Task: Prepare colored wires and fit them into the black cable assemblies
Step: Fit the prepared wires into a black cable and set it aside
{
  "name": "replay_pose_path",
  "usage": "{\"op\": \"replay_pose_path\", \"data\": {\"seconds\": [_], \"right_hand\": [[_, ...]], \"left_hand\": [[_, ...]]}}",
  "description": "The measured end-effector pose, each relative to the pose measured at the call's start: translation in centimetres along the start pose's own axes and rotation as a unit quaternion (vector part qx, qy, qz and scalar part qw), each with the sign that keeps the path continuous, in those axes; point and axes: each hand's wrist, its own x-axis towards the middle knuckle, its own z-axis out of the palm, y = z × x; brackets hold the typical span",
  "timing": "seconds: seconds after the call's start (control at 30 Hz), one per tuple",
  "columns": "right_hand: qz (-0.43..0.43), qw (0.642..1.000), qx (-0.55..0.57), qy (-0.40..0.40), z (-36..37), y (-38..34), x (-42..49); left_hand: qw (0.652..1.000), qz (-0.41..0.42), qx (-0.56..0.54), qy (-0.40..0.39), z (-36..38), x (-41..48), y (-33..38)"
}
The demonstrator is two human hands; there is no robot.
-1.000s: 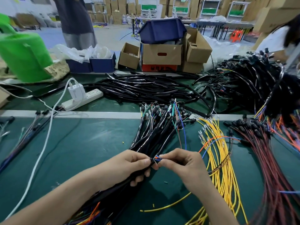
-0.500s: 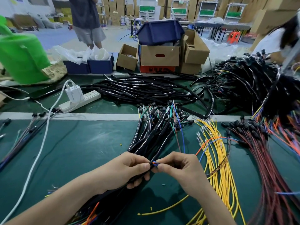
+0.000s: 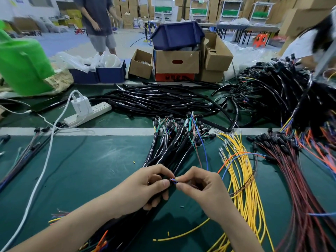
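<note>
Though blurred at the far left corner of the dark green tabletop (image 3: pixel 91 170), bright green plastic tub (image 3: pixel 21 68) upright on crumpled brown paper. Along the left edge, thin bundle of mixed-colour wires with black plugs (image 3: pixel 20 159), lying flat. Just beside it, white charging cable (image 3: pixel 41 177) running from the near edge up to a white plug-in charger (image 3: pixel 80 106) seated in a white power strip (image 3: pixel 89 114). Toward the far edge, loose pile of black sleeving tubes (image 3: pixel 154 100); behind that, brown cardboard boxes (image 3: pixel 177 62) with a dark blue plastic bin (image 3: pixel 177 35) on top.

Mid-tabletop, fanned bundle of black cable assemblies (image 3: pixel 169 148), coloured leads sticking out at the far ends, near ends passing under the left hand (image 3: pixel 145 186). Left hand clamped round the bundle's near stretch, thumb and forefinger at one cable's tip. Right hand (image 3: pixel 205 188) meeting it fingertip to fingertip, pinching short blue and orange wire ends (image 3: pixel 173 180) right at that tip.

Right of the hands, sheaf of yellow wires with metal terminals (image 3: pixel 243 179), crossed by one orange wire (image 3: pixel 234 156) arching from the right hand. Further right, sheaf of dark red wires with black plugs (image 3: pixel 300 188). At the far right corner, tangled heap of black harnesses (image 3: pixel 272 91).
</note>
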Motion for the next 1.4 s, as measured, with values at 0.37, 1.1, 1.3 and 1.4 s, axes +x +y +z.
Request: {"op": "replay_pose_path", "data": {"seconds": [0.37, 1.1, 1.3, 1.4], "right_hand": [[0.037, 0.998, 0.005, -0.054, -0.7, 0.1, 0.1], [0.049, 0.995, -0.033, -0.081, -0.9, -0.3, 0.0], [0.028, 0.995, -0.067, -0.068, -0.6, -0.4, 0.0], [0.017, 0.996, -0.072, -0.056, -0.4, -0.3, 0.0]], "left_hand": [[0.99, 0.016, 0.138, -0.018, -0.6, -0.1, 0.8], [0.956, 0.017, 0.287, -0.054, 0.0, 1.3, 2.3], [0.949, 0.014, 0.308, -0.07, 0.5, 1.6, 2.4], [0.946, 0.019, 0.315, -0.076, 0.9, 1.9, 2.5]]}}
